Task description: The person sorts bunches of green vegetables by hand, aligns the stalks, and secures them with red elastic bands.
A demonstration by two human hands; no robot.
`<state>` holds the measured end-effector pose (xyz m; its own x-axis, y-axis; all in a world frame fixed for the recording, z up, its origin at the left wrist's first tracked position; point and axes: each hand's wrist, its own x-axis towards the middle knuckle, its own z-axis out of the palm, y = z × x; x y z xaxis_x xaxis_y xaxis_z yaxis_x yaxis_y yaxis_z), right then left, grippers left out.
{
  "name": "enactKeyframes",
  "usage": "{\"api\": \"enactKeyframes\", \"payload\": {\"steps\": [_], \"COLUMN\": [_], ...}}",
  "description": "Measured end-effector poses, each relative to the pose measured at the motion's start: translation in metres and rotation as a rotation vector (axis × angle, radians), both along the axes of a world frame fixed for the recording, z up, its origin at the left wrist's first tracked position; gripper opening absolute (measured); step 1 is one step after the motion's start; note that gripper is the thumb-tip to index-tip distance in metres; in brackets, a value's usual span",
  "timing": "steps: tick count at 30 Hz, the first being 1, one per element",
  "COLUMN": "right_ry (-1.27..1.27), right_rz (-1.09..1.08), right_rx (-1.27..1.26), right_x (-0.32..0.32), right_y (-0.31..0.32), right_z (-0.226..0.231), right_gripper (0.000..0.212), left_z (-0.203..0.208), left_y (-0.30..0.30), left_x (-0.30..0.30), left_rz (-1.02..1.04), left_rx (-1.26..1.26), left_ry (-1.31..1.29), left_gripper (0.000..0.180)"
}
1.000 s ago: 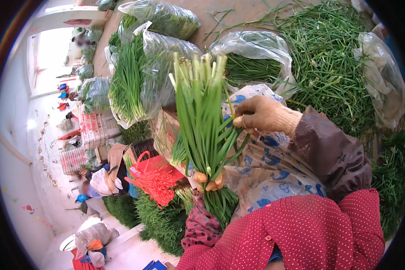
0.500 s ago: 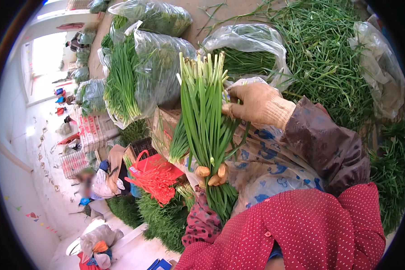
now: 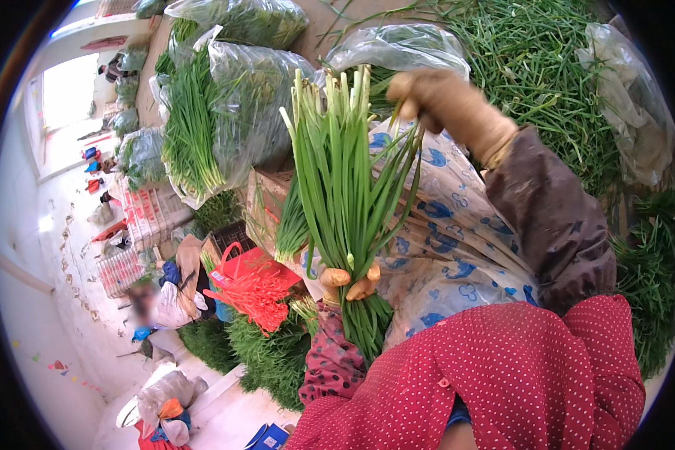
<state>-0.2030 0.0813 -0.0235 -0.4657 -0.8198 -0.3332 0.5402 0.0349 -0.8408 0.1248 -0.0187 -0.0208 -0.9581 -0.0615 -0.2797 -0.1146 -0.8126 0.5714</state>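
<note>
A bunch of garlic chives (image 3: 334, 172) stands upright before me, pale cut ends up and green leaves fanning downward. My left hand (image 3: 349, 285), in a tan glove, is closed round its lower part, and leaf tips hang below the fist. Up and right of the bunch is my right hand (image 3: 457, 109), also gloved and smeared by motion. Its fingers are curled together at the top of a few thin leaves (image 3: 412, 154) that lean out from the bunch's right side. A clear apron with blue prints (image 3: 442, 225) covers my lap.
Loose greens (image 3: 532, 82) are heaped at the far right, beside a clear plastic bag (image 3: 630, 97). Bagged chives (image 3: 191, 124) stand far left. Nearer lie red ties (image 3: 251, 292) on a red bag, and more green bundles (image 3: 266, 360). A person (image 3: 172, 292) sits at the left.
My right hand has moved up and to the right, away from the bunch's side, drawing thin leaves outward. My left hand keeps its grip on the bunch.
</note>
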Motion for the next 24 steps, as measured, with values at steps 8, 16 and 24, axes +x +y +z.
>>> {"api": "enactKeyframes", "payload": {"steps": [8, 16, 24], "right_ry": [0.034, 1.217, 0.78], "right_rz": [-0.73, -0.208, 0.268], "right_rx": [0.028, -0.175, 0.044], "right_x": [-0.067, 0.008, -0.001], "right_y": [0.044, 0.002, 0.002], "right_z": [-0.029, 0.017, 0.026], "right_gripper": [0.019, 0.026, 0.053], "left_z": [0.007, 0.005, 0.011], "left_y": [-0.006, -0.004, -0.01], "left_x": [0.001, -0.012, -0.009], "left_rz": [-0.195, -0.235, -0.264], "left_rx": [-0.118, -0.053, -0.11], "left_ry": [-0.251, -0.258, -0.303], "left_gripper": [0.053, 0.067, 0.067]}}
